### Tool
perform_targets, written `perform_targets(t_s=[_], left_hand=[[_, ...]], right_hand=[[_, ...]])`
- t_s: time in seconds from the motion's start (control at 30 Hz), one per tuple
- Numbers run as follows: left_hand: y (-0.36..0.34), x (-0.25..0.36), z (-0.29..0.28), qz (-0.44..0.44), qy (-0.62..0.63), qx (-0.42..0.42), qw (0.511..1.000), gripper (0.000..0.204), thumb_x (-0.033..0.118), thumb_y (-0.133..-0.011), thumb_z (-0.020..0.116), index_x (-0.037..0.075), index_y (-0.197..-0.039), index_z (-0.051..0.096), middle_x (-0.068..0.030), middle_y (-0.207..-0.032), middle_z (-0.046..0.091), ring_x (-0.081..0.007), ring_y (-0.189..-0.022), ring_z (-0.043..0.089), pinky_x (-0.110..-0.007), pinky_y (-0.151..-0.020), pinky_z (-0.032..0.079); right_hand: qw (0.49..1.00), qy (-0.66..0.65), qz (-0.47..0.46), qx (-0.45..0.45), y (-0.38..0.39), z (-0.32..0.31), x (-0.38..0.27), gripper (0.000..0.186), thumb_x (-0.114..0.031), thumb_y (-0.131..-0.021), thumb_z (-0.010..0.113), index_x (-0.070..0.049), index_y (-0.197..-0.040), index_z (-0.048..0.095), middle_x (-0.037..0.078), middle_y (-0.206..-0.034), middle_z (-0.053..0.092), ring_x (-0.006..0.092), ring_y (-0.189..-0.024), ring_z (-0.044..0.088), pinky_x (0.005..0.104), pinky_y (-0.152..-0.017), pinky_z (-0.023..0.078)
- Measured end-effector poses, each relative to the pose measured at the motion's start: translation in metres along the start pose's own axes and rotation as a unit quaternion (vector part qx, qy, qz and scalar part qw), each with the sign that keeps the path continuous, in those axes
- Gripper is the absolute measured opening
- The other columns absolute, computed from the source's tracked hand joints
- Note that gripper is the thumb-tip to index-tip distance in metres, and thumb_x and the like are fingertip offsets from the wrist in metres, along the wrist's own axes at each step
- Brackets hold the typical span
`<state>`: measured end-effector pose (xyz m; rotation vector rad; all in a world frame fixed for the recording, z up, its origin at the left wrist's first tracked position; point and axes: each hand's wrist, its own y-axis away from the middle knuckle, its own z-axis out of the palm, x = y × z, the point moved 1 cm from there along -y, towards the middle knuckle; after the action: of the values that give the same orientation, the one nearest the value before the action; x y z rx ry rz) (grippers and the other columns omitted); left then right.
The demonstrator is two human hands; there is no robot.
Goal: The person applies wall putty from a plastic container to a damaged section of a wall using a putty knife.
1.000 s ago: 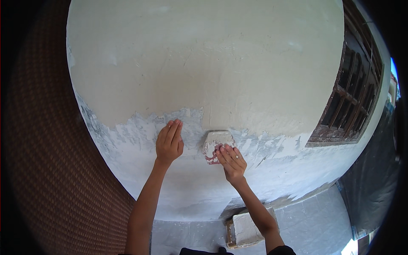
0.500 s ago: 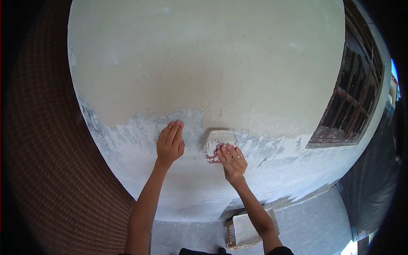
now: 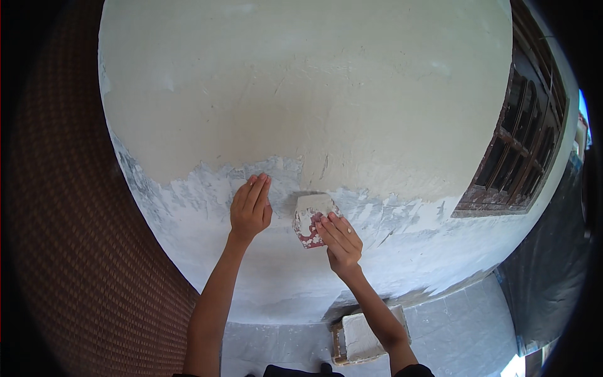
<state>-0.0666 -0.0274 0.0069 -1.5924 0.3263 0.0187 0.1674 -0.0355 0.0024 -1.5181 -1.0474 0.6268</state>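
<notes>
We grip a tapered red scraper (image 3: 308, 220), crusted white, in our bent right hand (image 3: 342, 244), our left hand (image 3: 250, 207) straight-fingered, seemingly empty, against the patchy wall (image 3: 301, 113)

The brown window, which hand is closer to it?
The right hand. Holding the scraper, it is below and to the left of the window. The left hand is farther away, well to the left of the window, beyond the scraper.

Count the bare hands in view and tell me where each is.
2: the left hand is at the wall, left of the scraper; the right hand holds that scraper. No others show.
</notes>
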Motion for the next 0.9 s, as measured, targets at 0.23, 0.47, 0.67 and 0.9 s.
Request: perform_targets(t_s=[0.23,0.47,0.67,0.9], left_hand=[[-0.002,0.001,0.003,0.002,0.003,0.011,1.0,0.04,0.002,-0.081,0.05,-0.001,-0.119,0.059,-0.0098,-0.13,0.054,-0.0262,-0.119,0.051,-0.037,-0.093,0.046],[0.003,-0.002,0.005,0.016,0.013,-0.005,1.0,0.039,0.004,-0.084,0.047,-0.006,-0.12,0.057,-0.0139,-0.13,0.051,-0.0316,-0.121,0.048,-0.041,-0.097,0.043],[-0.001,0.001,0.004,0.003,0.01,0.014,1.0,0.041,0.002,-0.08,0.05,-0.001,-0.12,0.059,-0.0101,-0.13,0.054,-0.0262,-0.12,0.051,-0.037,-0.093,0.046],[-0.001,0.0,0.003,0.003,0.012,0.012,1.0,0.041,0.002,-0.081,0.05,0.0,-0.12,0.059,-0.0099,-0.129,0.054,-0.0262,-0.119,0.052,-0.037,-0.094,0.046]], right_hand=[[0.938,-0.167,0.299,0.047,-0.044,-0.029,0.018,0.026,0.001,-0.085,0.061,0.0,-0.111,0.06,0.017,-0.096,0.068,0.0253,-0.091,0.068,0.0294,-0.077,0.051],[0.959,-0.164,0.228,-0.038,-0.086,-0.012,0.027,0.03,-0.001,-0.085,0.062,-0.004,-0.114,0.058,0.017,-0.095,0.068,0.0268,-0.085,0.069,0.0299,-0.075,0.052],[0.942,-0.153,0.287,0.086,-0.093,-0.033,0.045,0.025,-0.003,-0.088,0.061,0.001,-0.113,0.059,0.015,-0.092,0.069,0.0193,-0.085,0.068,0.0288,-0.076,0.053],[0.949,-0.179,0.258,-0.014,-0.081,-0.011,0.019,0.029,-0.002,-0.086,0.063,-0.002,-0.114,0.059,0.016,-0.095,0.068,0.0228,-0.086,0.068,0.0297,-0.077,0.052]])
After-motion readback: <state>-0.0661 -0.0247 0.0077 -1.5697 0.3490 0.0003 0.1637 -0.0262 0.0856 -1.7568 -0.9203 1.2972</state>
